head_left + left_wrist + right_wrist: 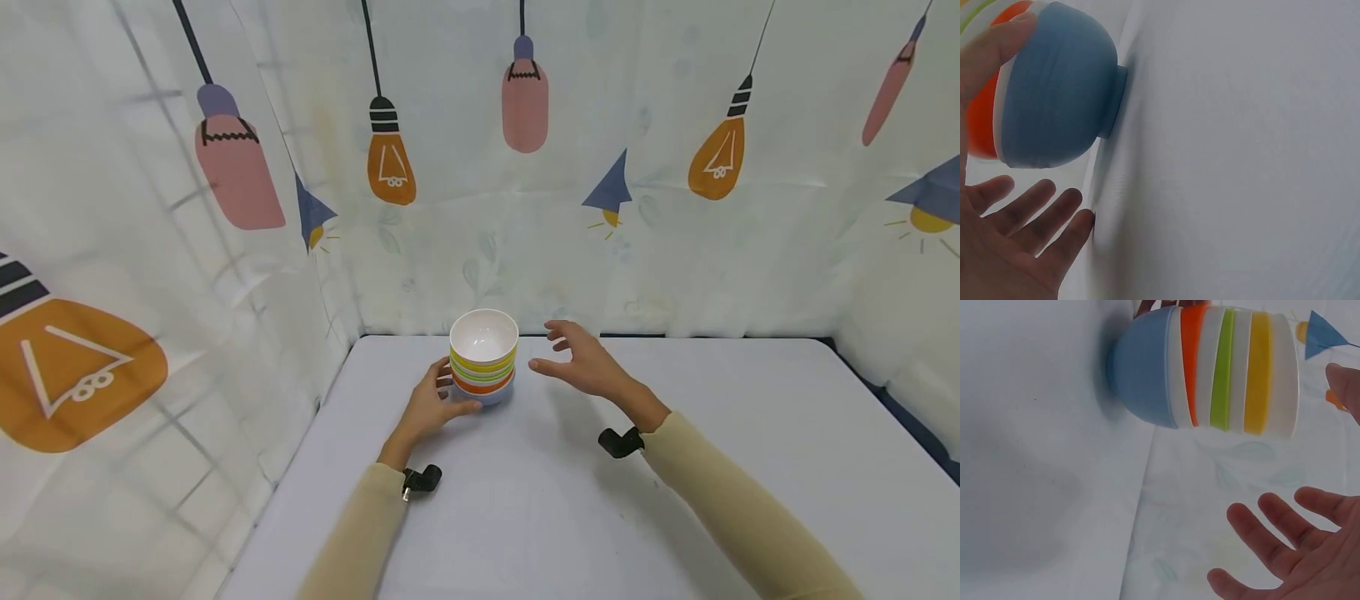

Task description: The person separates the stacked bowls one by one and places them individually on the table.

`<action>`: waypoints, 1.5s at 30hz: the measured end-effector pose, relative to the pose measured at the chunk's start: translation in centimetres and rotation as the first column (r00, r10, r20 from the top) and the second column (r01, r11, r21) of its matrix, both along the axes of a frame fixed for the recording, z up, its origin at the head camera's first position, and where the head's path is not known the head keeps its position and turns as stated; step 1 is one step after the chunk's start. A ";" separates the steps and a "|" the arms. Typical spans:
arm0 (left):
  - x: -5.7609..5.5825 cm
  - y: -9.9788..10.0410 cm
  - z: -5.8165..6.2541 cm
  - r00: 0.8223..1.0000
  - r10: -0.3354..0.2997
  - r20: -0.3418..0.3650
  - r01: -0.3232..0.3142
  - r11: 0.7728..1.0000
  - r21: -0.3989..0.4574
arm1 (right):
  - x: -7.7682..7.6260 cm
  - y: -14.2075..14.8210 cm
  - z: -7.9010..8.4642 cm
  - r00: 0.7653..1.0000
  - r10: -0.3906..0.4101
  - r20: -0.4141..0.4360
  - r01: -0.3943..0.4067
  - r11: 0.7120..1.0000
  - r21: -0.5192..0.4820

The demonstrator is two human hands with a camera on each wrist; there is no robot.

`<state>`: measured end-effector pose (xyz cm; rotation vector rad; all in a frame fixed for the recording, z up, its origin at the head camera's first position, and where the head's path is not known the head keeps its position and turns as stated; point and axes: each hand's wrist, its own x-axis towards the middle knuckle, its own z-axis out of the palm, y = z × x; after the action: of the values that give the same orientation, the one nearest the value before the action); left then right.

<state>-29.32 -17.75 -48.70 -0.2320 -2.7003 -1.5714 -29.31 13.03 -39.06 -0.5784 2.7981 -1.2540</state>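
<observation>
A stack of nested bowls point(483, 375) stands upright near the back edge of the table. Its lowest bowl point(1063, 87) is blue; orange, green and yellow bands show above it, up to a white top bowl point(1284, 375). My left hand point(429, 410) is at the stack's left side, thumb in front and fingers spread behind. In the left wrist view the thumb overlaps the blue bowl's upper edge, while the other fingers are apart from it. To the right of the stack, my right hand point(588, 365) hovers with parted, loosely bent fingers and holds nothing.
A white-covered table point(525, 517) reaches toward me. Behind it and along the left hangs a pale curtain point(465, 250) printed with lamps and bulbs. Black wrist cameras point(621, 442) are strapped at both sleeve cuffs.
</observation>
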 end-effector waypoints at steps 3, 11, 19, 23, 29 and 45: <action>-0.1 0.3 -0.3 1.000 -0.006 -0.005 0.006 1.000 0.026 | -0.6 -0.7 -0.1 1.000 0.015 0.004 -0.015 1.000 -0.009; -0.6 1.0 -0.5 1.000 -0.011 -0.002 0.011 0.999 0.053 | -1.9 -2.3 -0.4 0.998 0.049 0.025 -0.048 0.997 -0.056; -0.9 1.1 -0.8 0.999 -0.015 0.037 0.014 0.999 0.047 | -2.9 -3.5 -1.0 0.992 0.118 0.033 -0.115 0.989 -0.092; -1.2 1.0 -0.9 0.999 -0.025 0.037 0.024 0.999 0.039 | -3.5 -4.0 -1.1 0.992 0.122 0.038 -0.118 0.989 -0.089; -1.5 0.8 -0.9 0.999 -0.047 0.027 0.046 0.999 0.026 | -4.4 -4.9 -1.1 0.990 0.128 0.056 -0.121 0.987 -0.104; -1.8 0.5 -0.5 0.994 -0.104 0.040 0.101 0.992 0.077 | -4.9 -6.4 -1.5 0.982 0.159 0.102 -0.135 0.969 -0.208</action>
<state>-31.10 -17.20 -49.21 -0.3443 -2.6961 -1.7213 -34.16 6.58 -40.60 -0.6823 2.4999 -1.4955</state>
